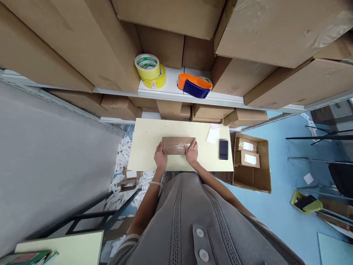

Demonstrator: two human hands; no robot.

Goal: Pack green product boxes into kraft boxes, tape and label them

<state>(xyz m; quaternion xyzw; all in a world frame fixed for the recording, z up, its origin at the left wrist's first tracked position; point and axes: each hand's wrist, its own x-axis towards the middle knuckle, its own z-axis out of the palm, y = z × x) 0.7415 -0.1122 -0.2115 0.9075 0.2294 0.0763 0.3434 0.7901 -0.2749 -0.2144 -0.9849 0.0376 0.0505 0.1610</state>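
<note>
A small brown cardboard box (176,145) with shiny clear tape along its top lies on the pale yellow table (149,162). My left hand (160,156) grips its left end, with the fingers closed around the edge. At the opposite end, my right hand (191,151) is closed on the box's right side. White paper slips (213,134) lie to the right of the box. Further right rests a dark phone-like object (223,149), partly blurred.
On the shelf above sit yellow tape rolls (150,71) and an orange-and-blue tape dispenser (195,85). Large cartons (171,14) fill the shelves. An open carton (264,165) with labelled boxes stands right of the table. White paper scraps (121,162) cover the floor at left.
</note>
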